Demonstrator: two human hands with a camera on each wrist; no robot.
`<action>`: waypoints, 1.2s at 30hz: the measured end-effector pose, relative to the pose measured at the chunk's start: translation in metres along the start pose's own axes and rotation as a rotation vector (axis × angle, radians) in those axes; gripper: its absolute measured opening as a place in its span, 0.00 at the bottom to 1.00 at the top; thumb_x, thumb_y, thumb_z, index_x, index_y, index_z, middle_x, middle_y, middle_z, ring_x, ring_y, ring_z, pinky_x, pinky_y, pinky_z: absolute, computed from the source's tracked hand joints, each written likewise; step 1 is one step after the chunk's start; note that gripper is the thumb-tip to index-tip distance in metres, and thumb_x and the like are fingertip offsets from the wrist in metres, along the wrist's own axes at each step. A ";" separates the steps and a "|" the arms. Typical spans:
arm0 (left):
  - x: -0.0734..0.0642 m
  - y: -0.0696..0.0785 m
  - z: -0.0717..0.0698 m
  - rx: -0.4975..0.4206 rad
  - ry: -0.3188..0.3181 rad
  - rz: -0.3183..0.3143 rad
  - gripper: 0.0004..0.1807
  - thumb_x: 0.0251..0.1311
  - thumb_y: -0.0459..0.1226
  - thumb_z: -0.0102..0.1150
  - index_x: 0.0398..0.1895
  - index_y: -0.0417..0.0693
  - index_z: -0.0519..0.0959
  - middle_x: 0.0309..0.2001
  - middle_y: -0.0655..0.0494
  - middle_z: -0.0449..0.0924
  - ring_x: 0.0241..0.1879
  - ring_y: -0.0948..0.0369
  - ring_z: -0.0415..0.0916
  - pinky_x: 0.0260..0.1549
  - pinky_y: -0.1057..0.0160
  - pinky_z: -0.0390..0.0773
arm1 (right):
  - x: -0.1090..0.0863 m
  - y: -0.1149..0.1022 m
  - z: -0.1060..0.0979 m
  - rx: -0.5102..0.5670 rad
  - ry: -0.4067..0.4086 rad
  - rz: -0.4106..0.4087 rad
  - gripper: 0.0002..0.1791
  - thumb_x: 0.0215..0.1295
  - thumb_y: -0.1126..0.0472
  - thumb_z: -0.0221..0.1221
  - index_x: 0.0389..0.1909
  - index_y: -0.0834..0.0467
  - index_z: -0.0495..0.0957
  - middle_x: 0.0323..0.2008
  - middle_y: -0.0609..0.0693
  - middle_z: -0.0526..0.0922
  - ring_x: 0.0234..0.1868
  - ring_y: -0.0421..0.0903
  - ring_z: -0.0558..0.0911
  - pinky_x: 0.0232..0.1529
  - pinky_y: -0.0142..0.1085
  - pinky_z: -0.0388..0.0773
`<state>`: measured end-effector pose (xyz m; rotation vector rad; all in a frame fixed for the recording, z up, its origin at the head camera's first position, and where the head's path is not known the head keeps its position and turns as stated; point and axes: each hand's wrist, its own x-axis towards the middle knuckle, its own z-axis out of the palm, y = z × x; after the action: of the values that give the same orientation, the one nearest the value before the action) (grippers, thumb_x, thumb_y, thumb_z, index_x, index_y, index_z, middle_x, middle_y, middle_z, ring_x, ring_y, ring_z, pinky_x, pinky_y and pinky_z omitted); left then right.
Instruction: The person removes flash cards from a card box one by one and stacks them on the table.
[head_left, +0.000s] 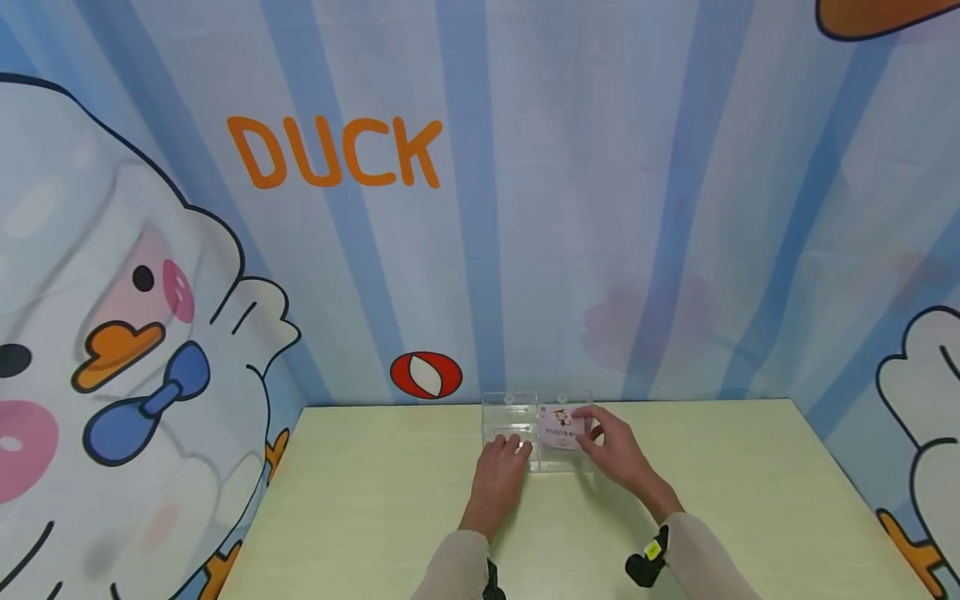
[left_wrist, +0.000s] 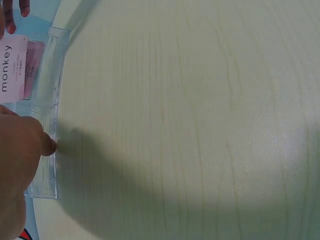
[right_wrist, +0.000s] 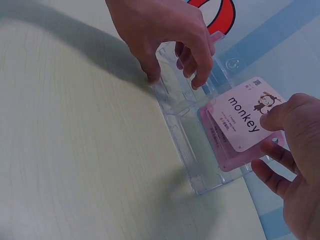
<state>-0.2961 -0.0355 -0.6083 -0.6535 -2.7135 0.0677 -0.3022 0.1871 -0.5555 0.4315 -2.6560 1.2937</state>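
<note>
A clear plastic holder (head_left: 510,409) with two side-by-side compartments stands at the table's back edge. My right hand (head_left: 617,448) pinches a pink flashcard (right_wrist: 244,117) printed "monkey" with a small monkey picture, its thumb on the card's face. Behind that card, other pink cards (right_wrist: 231,159) sit in the right compartment. My left hand (head_left: 500,477) grips the front of the left compartment, thumb at the front edge and fingers reaching inside, as the right wrist view shows. The left wrist view catches only part of the card and of the holder.
The pale wooden table (head_left: 375,517) extends in front of the holder and to both sides. Right behind it hangs a blue striped curtain (head_left: 555,208) with duck drawings and a "DUCK" print. A black wrist strap (head_left: 647,567) is on the right wrist.
</note>
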 end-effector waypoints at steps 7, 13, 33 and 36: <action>0.000 0.001 0.002 0.010 0.013 0.010 0.17 0.62 0.32 0.70 0.53 0.53 0.81 0.48 0.55 0.80 0.47 0.56 0.76 0.49 0.58 0.79 | 0.001 -0.005 -0.003 -0.034 0.036 0.017 0.21 0.65 0.72 0.66 0.58 0.59 0.79 0.54 0.56 0.83 0.42 0.49 0.80 0.38 0.39 0.77; 0.001 0.000 0.001 0.009 0.012 0.016 0.18 0.61 0.31 0.70 0.53 0.53 0.81 0.48 0.55 0.80 0.46 0.55 0.76 0.48 0.57 0.79 | 0.000 -0.009 -0.006 -0.012 0.067 0.032 0.22 0.64 0.71 0.67 0.59 0.60 0.79 0.55 0.57 0.83 0.44 0.51 0.81 0.38 0.40 0.80; 0.000 -0.003 0.006 -0.020 0.131 0.041 0.19 0.52 0.28 0.71 0.48 0.50 0.82 0.42 0.54 0.79 0.40 0.54 0.76 0.40 0.56 0.80 | -0.030 -0.009 -0.016 0.049 -0.025 0.136 0.25 0.61 0.72 0.70 0.60 0.61 0.77 0.57 0.61 0.79 0.35 0.46 0.81 0.32 0.32 0.81; 0.000 -0.003 0.006 -0.017 0.126 0.038 0.18 0.53 0.28 0.71 0.48 0.51 0.81 0.42 0.54 0.79 0.40 0.54 0.76 0.40 0.57 0.80 | -0.037 -0.007 -0.014 0.061 -0.034 0.172 0.25 0.60 0.73 0.70 0.59 0.61 0.78 0.56 0.59 0.79 0.34 0.45 0.81 0.31 0.32 0.80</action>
<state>-0.2994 -0.0378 -0.6135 -0.6902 -2.5840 0.0124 -0.2648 0.2013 -0.5509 0.2385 -2.7393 1.4305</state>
